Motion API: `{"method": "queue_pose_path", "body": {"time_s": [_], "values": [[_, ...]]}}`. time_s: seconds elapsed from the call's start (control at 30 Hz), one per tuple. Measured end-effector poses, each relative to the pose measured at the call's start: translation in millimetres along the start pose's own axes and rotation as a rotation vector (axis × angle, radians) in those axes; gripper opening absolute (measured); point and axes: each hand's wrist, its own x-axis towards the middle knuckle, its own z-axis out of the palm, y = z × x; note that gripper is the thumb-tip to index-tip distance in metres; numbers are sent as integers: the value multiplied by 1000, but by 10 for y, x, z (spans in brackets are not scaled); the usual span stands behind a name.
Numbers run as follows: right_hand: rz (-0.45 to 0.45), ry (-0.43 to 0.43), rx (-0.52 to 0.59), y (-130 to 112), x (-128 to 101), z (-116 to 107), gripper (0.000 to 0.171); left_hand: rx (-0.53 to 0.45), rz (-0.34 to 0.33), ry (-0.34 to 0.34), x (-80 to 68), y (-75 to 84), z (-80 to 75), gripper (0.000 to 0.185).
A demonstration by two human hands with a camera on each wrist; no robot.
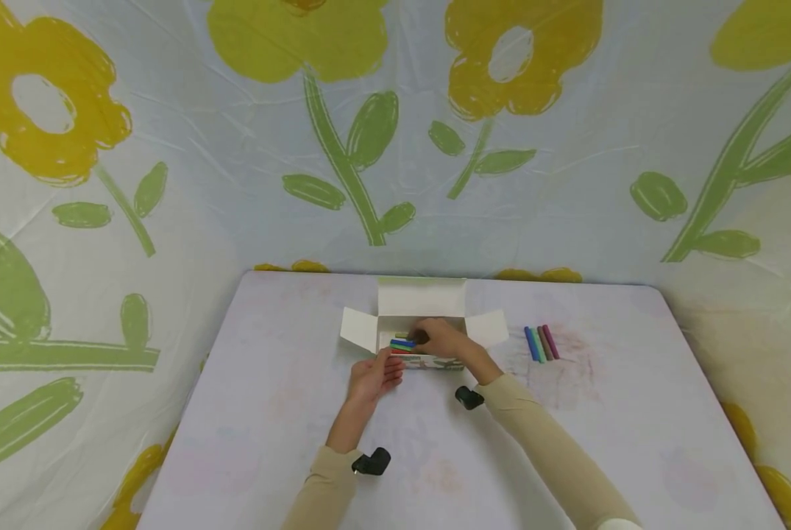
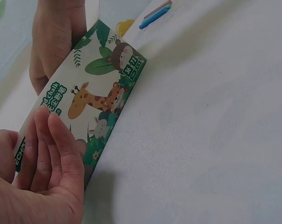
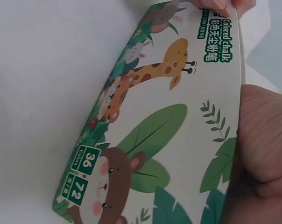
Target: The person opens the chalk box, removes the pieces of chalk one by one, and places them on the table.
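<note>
An open cardboard chalk box with animal prints lies at the table's middle, its flaps spread. Coloured chalks lie inside it. My right hand reaches down into the box over the chalks; its fingertips are hidden, so I cannot tell whether they pinch one. In the right wrist view only its palm shows behind the printed box wall. My left hand rests with straight fingers against the box's front side.
Several loose chalks lie side by side on the pale tablecloth to the right of the box, also seen as chalks from the left wrist. A flower-print sheet hangs behind the table.
</note>
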Motion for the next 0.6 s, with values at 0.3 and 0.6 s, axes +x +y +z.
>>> {"method": "queue_pose_path", "body": {"time_s": [0.3, 0.6], "values": [[30, -38, -38, -72, 47, -18, 21, 5, 6, 2, 5, -16, -1, 41], [47, -69, -102, -146, 83, -21, 16, 4, 4, 3, 11, -23, 8, 39]]}}
